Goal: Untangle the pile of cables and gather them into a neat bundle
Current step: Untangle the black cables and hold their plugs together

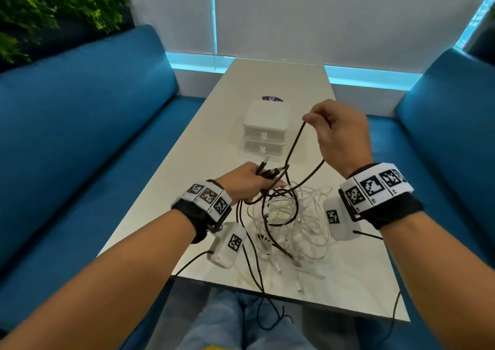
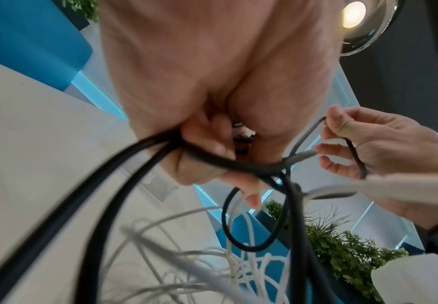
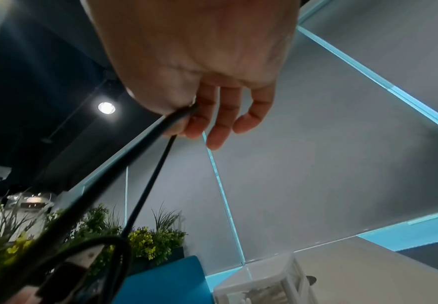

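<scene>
Fingers of my left hand (image 1: 245,182) are clenching a bunch of black cable (image 1: 293,146) ends, while my right hand (image 1: 338,132) is pinching a raised loop of it. White cables (image 1: 302,221) are lying tangled beneath on the table (image 1: 214,124), with a white drawer box (image 1: 266,127) standing just behind.

Head cam: high, looks forward and down past both forearms along the table (image 1: 203,146). Left wrist cam: palm side, close under the left hand (image 2: 199,86), looks past its fingertips up to the ceiling. Right wrist cam: same, under the right hand (image 3: 199,51). All three share the black cable (image 1: 293,146).
</scene>
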### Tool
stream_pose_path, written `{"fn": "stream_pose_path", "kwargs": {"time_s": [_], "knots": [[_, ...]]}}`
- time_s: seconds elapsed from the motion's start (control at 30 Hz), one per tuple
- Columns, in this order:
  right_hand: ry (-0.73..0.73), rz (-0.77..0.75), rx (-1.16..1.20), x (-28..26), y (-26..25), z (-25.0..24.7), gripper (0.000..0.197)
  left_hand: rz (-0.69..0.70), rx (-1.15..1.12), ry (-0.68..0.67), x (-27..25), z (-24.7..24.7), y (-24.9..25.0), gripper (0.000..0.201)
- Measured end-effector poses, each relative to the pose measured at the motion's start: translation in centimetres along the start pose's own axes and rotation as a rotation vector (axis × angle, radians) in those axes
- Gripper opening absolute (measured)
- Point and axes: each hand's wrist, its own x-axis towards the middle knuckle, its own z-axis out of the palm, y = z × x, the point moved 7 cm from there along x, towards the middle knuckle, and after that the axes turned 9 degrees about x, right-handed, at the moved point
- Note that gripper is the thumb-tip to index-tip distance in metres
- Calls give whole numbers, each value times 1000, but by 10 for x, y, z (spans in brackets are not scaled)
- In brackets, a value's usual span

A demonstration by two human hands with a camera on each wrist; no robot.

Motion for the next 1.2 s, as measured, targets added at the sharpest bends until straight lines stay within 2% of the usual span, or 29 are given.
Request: {"fn": "stream_pose_path", "kwargs": {"time_s": [0.13,0.2,0.27,0.37,0.4,0.43,0.5,0.57,0.6,0.63,0.7,0.73,0.83,0.93,1.03,1.1,1.2], "knots": [[-11,114,70,-2,10,5,15,41,-47,-26,-5,3,8,22],[-48,165,144,0,10,7,13,33,-65,4,-5,2,12,23],[-60,179,210,3,7,2,10,29,-81,48,-3,0,13,16],[-140,202,144,0,7,0,5,17,-101,73,0,-3,8,8],[-189,184,24,-4,8,1,2,10,-95,80,1,-3,5,11],[-234,136,-122,-10,6,3,8,0,-92,93,2,-2,2,14],[-280,-35,-297,-27,-7,10,15,-20,-111,124,3,0,-2,11],[-310,-143,-248,-47,-24,17,8,-33,-94,157,5,3,-4,15],[-365,-135,-207,-56,-26,22,5,-30,-68,173,5,4,-3,19],[-452,-86,-192,-66,-22,30,4,-18,-48,185,5,4,-1,21],[-642,69,-254,-84,-6,48,24,1,-45,188,5,6,2,20],[-680,133,-283,-90,3,54,34,8,-48,185,6,7,4,18],[-584,231,-311,-94,25,60,46,3,-36,195,5,9,6,13],[-568,343,-271,-92,45,61,40,12,-33,229,3,7,5,15],[-734,466,-144,-103,59,65,35,9,-75,281,1,1,1,14],[-795,491,-99,-113,64,66,33,-20,-153,275,1,-2,-4,12],[-838,460,-145,-123,67,68,17,-46,-180,267,2,-4,-8,14]]}}
